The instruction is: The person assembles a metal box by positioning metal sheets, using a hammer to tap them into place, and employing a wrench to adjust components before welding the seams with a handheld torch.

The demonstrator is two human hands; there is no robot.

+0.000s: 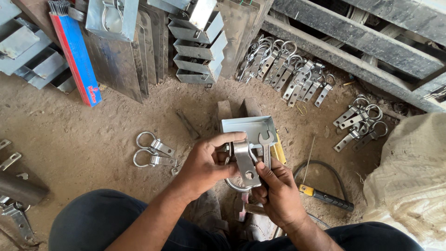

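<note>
Looking down from the head cam, I see both hands meeting at centre over the dirt floor (83, 135). My left hand (204, 165) is curled round a steel latch strap (245, 162), thumb on top near the upper edge, fingers wrapped behind it; closed on the part, not loose. The strap sits upright-ish, tilted a bit, w/ a round hole near its lower end and a ring loop showing below it. My right hand (278, 193) is closed too, gripping the shaft of an open-end spanner (265, 146); its jaw end points up, just beside the strap's right edge. Can't tell if the spanner is actually seated on a nut, since the strap hides that spot.

Behind strap & spanner is a shallow sheet-metal tray (248, 125), touching or v. near the strap's top; which of the two I can't tell.

Around: two ring-and-strap latches (153, 151) lie on the floor left of the hands, apart from them. A row of like latches (288, 69) fans out at upper centre, another bunch (360, 123) at right. A yellow-handled tool (325, 196) lies just right of the right hand. Red-and-blue long box (76, 56) leans at upper left by stacked metal sheets (125, 51). A pale sack (411, 176) fills the right edge.
</note>
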